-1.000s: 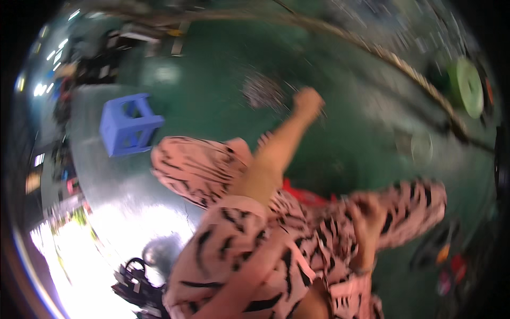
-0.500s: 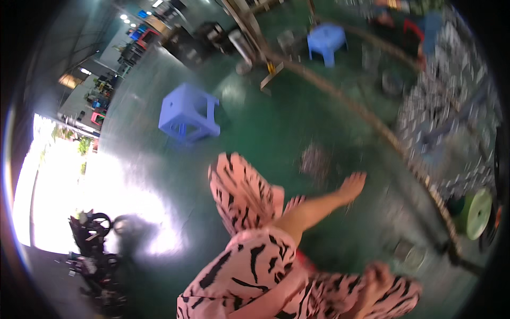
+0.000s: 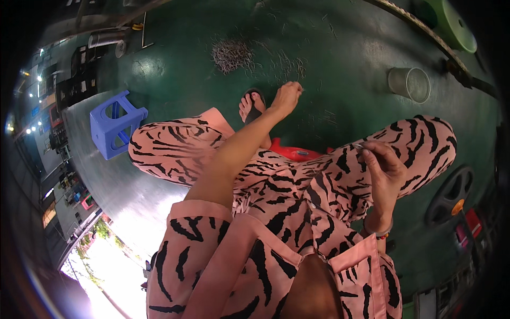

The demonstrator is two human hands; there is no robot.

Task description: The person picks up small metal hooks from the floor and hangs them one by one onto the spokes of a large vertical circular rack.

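My left hand (image 3: pixel 287 101) reaches out over the green floor (image 3: pixel 340 69), its fingers closed together in a pinch. What they hold, if anything, is too small to make out. Just beyond it lie scattered thin metal pieces (image 3: pixel 289 66), and a heap of the same thin pieces (image 3: pixel 231 55) sits further left. Above my right thigh, my right hand (image 3: pixel 383 165) pinches a small thin metal piece (image 3: pixel 359 145) between thumb and fingers. A sandalled foot (image 3: pixel 252 106) rests beside my left wrist.
A blue plastic stool (image 3: pixel 114 122) lies tipped at the left. Beneath me shows a red plastic seat (image 3: pixel 297 152). A translucent tub (image 3: pixel 409 85) stands at the right, with a light-green round stool (image 3: pixel 454 26) beyond a long bar (image 3: pixel 425 32). A black wheel (image 3: pixel 450 196) is at far right.
My view has swung to the right and down, so the heap and the blue stool appear further left. My left arm remains stretched over the floor; my right hand is now raised and plainly visible.
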